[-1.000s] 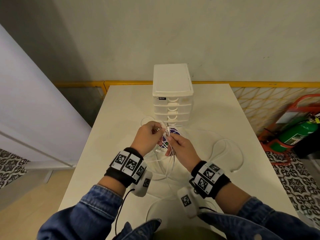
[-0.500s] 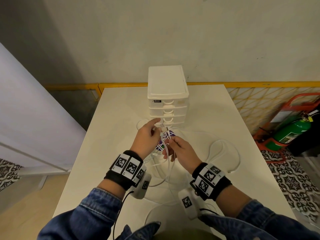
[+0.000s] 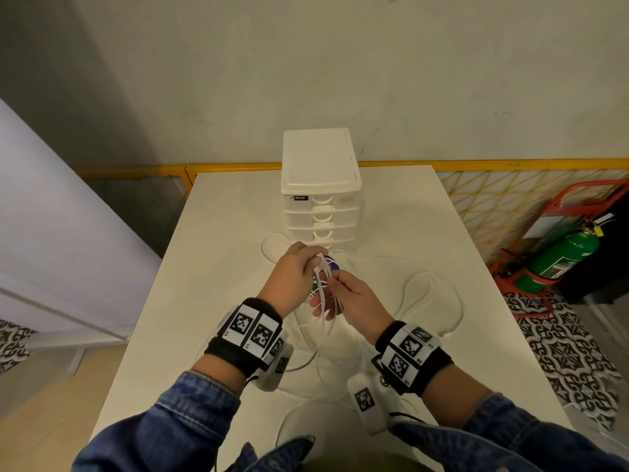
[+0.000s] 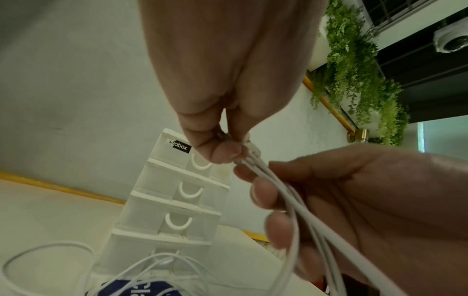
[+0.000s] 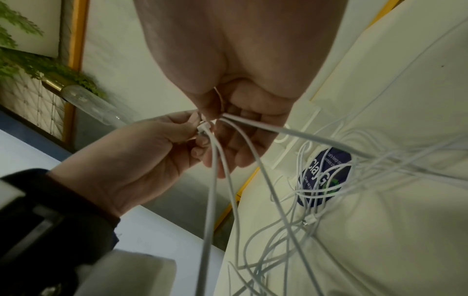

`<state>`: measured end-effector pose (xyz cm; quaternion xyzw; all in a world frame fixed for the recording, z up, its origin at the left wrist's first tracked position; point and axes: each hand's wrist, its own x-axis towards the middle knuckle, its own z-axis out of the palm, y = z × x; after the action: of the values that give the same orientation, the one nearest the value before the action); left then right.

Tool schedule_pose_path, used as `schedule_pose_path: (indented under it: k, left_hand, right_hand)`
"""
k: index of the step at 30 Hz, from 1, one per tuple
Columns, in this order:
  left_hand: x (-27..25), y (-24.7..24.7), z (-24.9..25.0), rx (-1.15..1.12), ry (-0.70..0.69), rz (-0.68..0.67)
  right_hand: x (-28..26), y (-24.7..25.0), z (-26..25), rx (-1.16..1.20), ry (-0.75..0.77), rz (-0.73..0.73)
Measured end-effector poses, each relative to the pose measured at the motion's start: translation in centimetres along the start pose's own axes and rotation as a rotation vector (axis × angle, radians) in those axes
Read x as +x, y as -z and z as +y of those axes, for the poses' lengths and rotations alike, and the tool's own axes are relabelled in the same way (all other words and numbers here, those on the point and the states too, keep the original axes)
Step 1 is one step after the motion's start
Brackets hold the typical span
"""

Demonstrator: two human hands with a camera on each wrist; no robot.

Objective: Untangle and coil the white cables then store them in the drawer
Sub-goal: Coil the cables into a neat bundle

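Head view shows the task at an early stage: the white cables [image 3: 427, 301] lie in loose, crossed loops on the table [image 3: 218, 253] in front of the drawer unit [image 3: 320, 185], none coiled, none stored. All 4 visible drawers of that unit look closed.

Just in front of the drawer unit, both hands are raised over the tangle. The left hand [image 3: 294, 274] pinches a bunch of cable ends between thumb and curled fingers; the plugs [image 4: 252, 149] sit at its fingertips. The right hand [image 3: 354, 298] pinches the same strands just below, its other fingers spread loosely beside them.

Count: 2 hands, 1 drawer unit, 1 round purple sticker [image 5: 326, 178] on the table under the tangle. About 3 strands run from the pinch in the left wrist view, but the total number of cables cannot be told from the heap.

Left to do, by my judgement: separate each cable, coil it, open a drawer, put the coils in.
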<state>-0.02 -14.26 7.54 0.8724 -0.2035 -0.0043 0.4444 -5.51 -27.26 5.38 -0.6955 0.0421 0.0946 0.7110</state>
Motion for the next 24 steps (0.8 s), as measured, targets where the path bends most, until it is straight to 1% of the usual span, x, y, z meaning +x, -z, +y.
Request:
schedule_pose_path:
  k: [3,5,6,9,11,13,15,18,22,24]
  left_hand:
    - [0.0,-0.5,0.2,0.020,0.025,0.016]
    - [-0.2,-0.6,0.4,0.031,0.052,0.007]
    - [-0.3,-0.7,0.5,0.021,0.071,-0.001]
    - [-0.5,-0.7,1.1,-0.001,0.140,-0.058]
    - [-0.7,-0.6,1.3,0.012,0.158,-0.106]
    - [-0.8,-0.4,1.4,0.027,0.128,-0.131]
    - [-0.9,-0.2,1.3,0.016,0.090,-0.105]
    - [-0.9,-0.2,1.1,-0.022,0.090,-0.064]
    - [-0.9,-0.1,0.9,-0.050,0.069,-0.043]
    - [-0.9,-0.1,0.7,-0.069,0.058,-0.006]
  right_hand:
    - [-0.2,-0.3,0.1,0.059,-0.007,0.027]
    - [-0.3,-0.3,0.2,0.123,-0.024,0.035]
    - [-0.3,-0.4,0.2,0.119,-0.019,0.036]
    - [-0.4,-0.5,0.3,-0.017,0.042,0.047]
    - [-0.5,-0.5,0.1,-0.066,0.070,0.051]
    - [-0.6,-0.3,-0.1,-0.083,0.074,0.054]
    - [-0.5,0.0,-0.1,-0.101,0.082,0.049]
    - [-0.4,0.1,-0.1,-0.127,0.099,0.031]
    - [-0.5,0.3,-0.3,-0.123,0.103,0.016]
    - [-0.4,0.2,-0.3,-0.105,0.103,0.019]
